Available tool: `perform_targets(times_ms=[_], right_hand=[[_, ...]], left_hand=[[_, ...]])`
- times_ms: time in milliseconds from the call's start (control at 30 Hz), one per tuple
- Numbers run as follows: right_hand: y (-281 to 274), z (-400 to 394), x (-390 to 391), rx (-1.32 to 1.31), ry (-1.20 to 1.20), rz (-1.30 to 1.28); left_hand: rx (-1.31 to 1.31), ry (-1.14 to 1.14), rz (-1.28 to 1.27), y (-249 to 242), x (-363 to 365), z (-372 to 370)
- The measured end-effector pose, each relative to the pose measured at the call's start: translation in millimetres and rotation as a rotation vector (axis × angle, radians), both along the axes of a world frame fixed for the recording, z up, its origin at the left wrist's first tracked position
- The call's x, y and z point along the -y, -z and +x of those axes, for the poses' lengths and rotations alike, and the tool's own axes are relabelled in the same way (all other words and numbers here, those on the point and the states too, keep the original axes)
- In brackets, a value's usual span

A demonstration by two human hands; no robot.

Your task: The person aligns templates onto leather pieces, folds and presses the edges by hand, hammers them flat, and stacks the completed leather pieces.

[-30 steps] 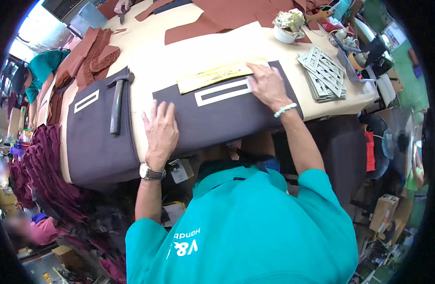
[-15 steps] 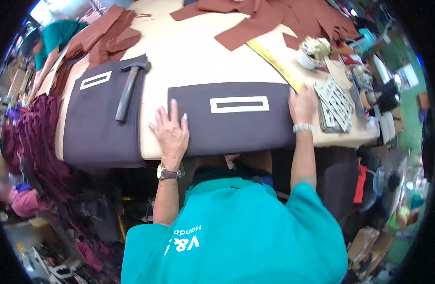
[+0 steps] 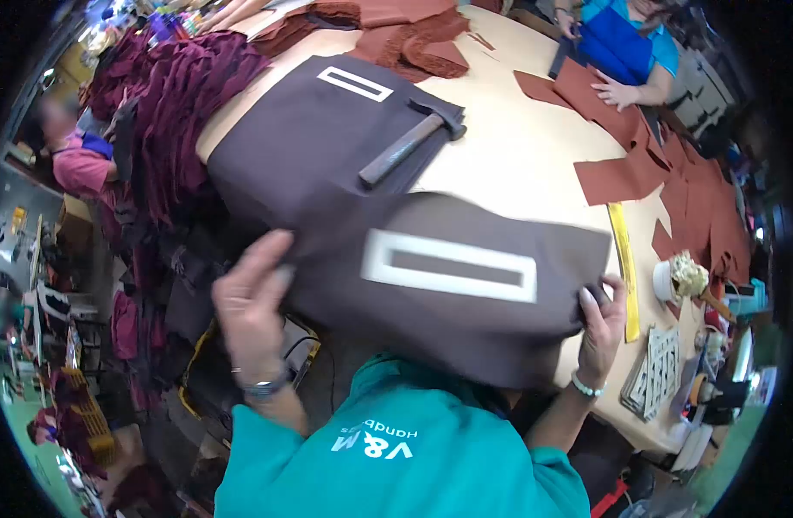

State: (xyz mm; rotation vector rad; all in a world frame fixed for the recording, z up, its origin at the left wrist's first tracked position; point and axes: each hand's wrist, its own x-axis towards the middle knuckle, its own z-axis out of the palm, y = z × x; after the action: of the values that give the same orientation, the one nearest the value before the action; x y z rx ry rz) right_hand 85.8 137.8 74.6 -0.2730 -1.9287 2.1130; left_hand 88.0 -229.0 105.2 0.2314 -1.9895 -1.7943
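Note:
A dark fabric piece (image 3: 448, 332) with a white rectangular frame (image 3: 450, 266) on it hangs curved between my hands, raised at the table's front edge. My left hand (image 3: 254, 302), somewhat blurred, is closed on its left end. At the right end my right hand (image 3: 602, 328) pinches the edge, thumb on top. Behind it lies a stack of similar dark pieces (image 3: 297, 129), the top one bearing a white frame (image 3: 355, 84). A hammer (image 3: 405, 148) rests on that stack.
Maroon fabric (image 3: 172, 112) is heaped at left. Brown pieces (image 3: 625, 177), a yellow ruler (image 3: 624, 272), a white pot (image 3: 664, 281) and a pile of white frames (image 3: 654, 371) lie right. A co-worker's hand (image 3: 616, 91) touches brown pieces across the table (image 3: 509, 142).
The dark piece that lay flat under my hands is now lifted and bent, held at both ends. My view has turned left, and a co-worker across the table has come into view.

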Motion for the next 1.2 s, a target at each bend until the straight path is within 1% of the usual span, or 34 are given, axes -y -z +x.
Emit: perform_targets(times_ms=[33, 67, 100, 133, 200, 267, 300, 367, 400, 433, 467, 500, 533, 567, 600, 633, 667, 700, 767, 833, 900, 967, 1000, 1200], right_hand=[[-6.1, -15.0, 18.8, -0.07, -0.04, -0.044], [-11.4, -27.6, 33.0, -0.094, -0.1, -0.058], [-16.2, -40.0, 45.9, -0.119, -0.159, -0.071], [-19.0, -53.2, 59.1, -0.163, -0.191, -0.022], [-18.1, -82.7, 85.3, -0.24, -0.233, 0.045], [-9.6, -115.7, 109.6, -0.282, -0.239, 0.11], [-4.6, -131.4, 120.5, -0.294, -0.233, 0.158], [7.5, -157.1, 143.8, -0.312, -0.211, 0.207], [21.0, -171.6, 148.4, -0.287, -0.202, 0.25], [27.2, -180.2, 155.3, -0.324, -0.183, 0.307], [36.7, -190.7, 157.8, -0.33, -0.176, 0.364], [45.4, -201.1, 160.4, -0.336, -0.169, 0.42], [49.7, -209.8, 162.4, -0.357, -0.161, 0.499], [53.3, -219.2, 164.9, -0.344, -0.142, 0.557], [56.7, -228.6, 166.8, -0.331, -0.124, 0.615], [60.4, -238.4, 167.5, -0.319, -0.106, 0.674], [65.4, -248.6, 167.0, -0.302, -0.116, 0.681], [69.2, -256.5, 166.4, -0.31, -0.098, 0.775], [78.6, -271.2, 165.2, -0.322, -0.062, 0.963], [89.7, -281.7, 160.5, -0.308, -0.089, 1.048], [94.1, -281.9, 159.3, -0.341, -0.099, 1.13], [94.1, -280.9, 159.1, -0.351, -0.101, 1.139], [94.7, -280.2, 158.8, -0.362, -0.097, 1.138], [95.7, -279.4, 158.6, -0.372, -0.066, 1.147]], left_hand=[[-0.088, -0.058, -0.05, -10.2, 24.4, 3.0], [-0.087, -0.127, -0.209, -28.3, 41.6, 5.5], [-0.162, -0.143, -0.287, -38.2, 60.7, 1.5], [-0.164, -0.194, -0.481, -57.4, 71.8, -7.3], [-0.17, -0.216, -0.783, -83.0, 100.2, -42.3], [-0.322, -0.187, -0.977, -91.4, 122.3, -97.0], [-0.318, -0.124, -0.974, -87.2, 140.3, -131.5], [-0.308, -0.115, -1.117, -72.3, 157.6, -190.1], [-0.3, -0.106, -1.176, -58.7, 166.8, -219.8], [-0.283, -0.107, -1.236, -41.0, 179.5, -250.9], [-0.177, -0.14, -1.273, -35.5, 171.7, -267.7], [-0.226, -0.126, -1.364, -23.4, 175.7, -294.9], [-0.224, -0.169, -1.455, -16.4, 170.3, -314.2], [-0.105, -0.156, -1.52, -14.6, 160.1, -329.7], [0.018, -0.225, -1.587, -10.3, 146.1, -340.5], [0.08, -0.223, -1.557, -0.7, 139.7, -358.5], [0.035, -0.284, -1.52, 8.5, 127.9, -366.5], [-0.012, -0.345, -1.481, 16.7, 113.8, -373.9], [-0.021, -0.296, -1.304, 42.1, 83.4, -376.0], [0.099, -0.091, -1.141, 76.6, 53.9, -368.6], [0.234, 0.075, -1.067, 109.9, 34.1, -356.6], [0.349, 0.128, -1.058, 128.4, 22.5, -343.1], [0.274, 0.081, -1.049, 133.6, 19.9, -337.6], [0.262, 0.048, -1.054, 135.4, 16.4, -334.7]])
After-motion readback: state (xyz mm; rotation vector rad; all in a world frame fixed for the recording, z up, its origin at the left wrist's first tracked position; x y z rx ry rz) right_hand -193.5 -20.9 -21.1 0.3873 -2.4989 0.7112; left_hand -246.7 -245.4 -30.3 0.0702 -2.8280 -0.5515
